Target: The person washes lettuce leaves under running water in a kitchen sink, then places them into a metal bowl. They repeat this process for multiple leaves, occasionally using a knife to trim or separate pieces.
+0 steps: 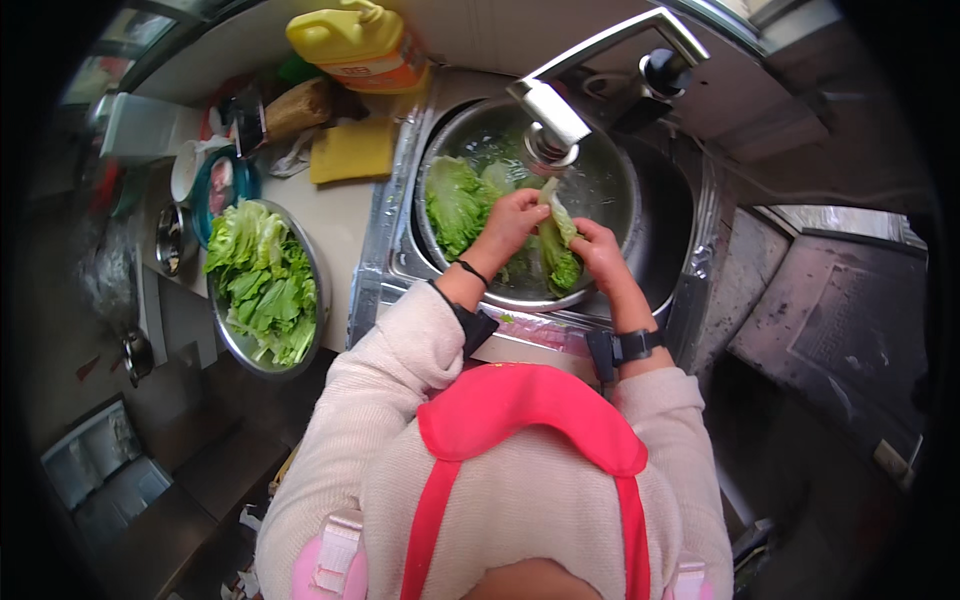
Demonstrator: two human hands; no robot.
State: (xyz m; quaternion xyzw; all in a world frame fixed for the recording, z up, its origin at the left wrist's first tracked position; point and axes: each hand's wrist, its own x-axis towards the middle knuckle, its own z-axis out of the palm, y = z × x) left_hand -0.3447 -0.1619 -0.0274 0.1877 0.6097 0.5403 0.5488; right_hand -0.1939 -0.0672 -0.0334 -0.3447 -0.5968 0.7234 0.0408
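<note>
Both my hands grip one lettuce leaf over a round metal basin of water in the sink. My left hand pinches its pale upper part, while my right hand holds its right edge lower down. More lettuce leaves float in the basin, left of my left hand. The chrome faucet has its spout just above the held leaf. On the counter to the left, a metal bowl is heaped with green lettuce leaves.
A yellow cloth lies on the counter behind the leaf-filled bowl. Beyond it stands a yellow jug with an orange label. A teal bowl, a small metal bowl and a clear plastic container crowd the left side.
</note>
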